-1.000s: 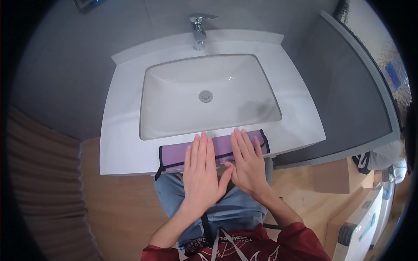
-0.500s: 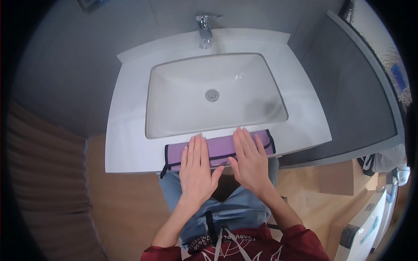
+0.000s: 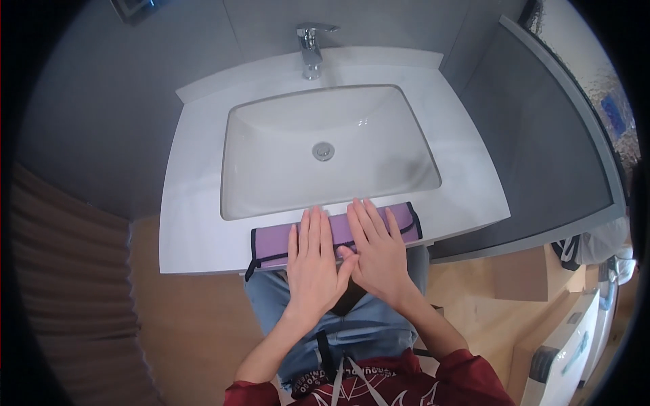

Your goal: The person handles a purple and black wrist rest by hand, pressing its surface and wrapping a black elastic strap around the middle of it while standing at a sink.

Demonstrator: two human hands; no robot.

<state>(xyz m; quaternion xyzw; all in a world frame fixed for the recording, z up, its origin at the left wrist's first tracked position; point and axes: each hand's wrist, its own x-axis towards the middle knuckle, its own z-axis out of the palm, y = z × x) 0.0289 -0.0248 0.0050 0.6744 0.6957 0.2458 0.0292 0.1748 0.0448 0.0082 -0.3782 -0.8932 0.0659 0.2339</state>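
While both the left hand (image 3: 313, 265) and right hand (image 3: 376, 249) stay flat with fingers spread on the purple folded cloth (image 3: 272, 245) at the front rim of the white washbasin (image 3: 203, 223), they have moved slightly closer together, so pressing continues.

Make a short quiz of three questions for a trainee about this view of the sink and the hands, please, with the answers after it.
1. True or false: both hands lie flat, fingers stretched, on the purple cloth.
2. Where does the purple cloth lie? A) in the basin B) on the front rim of the white sink C) on the floor
3. What stands at the back of the sink, in the middle?

Key
1. True: the left hand and the right hand press on it side by side, palms down.
2. B, between the basin and the front edge.
3. A chrome faucet, in line with the drain.
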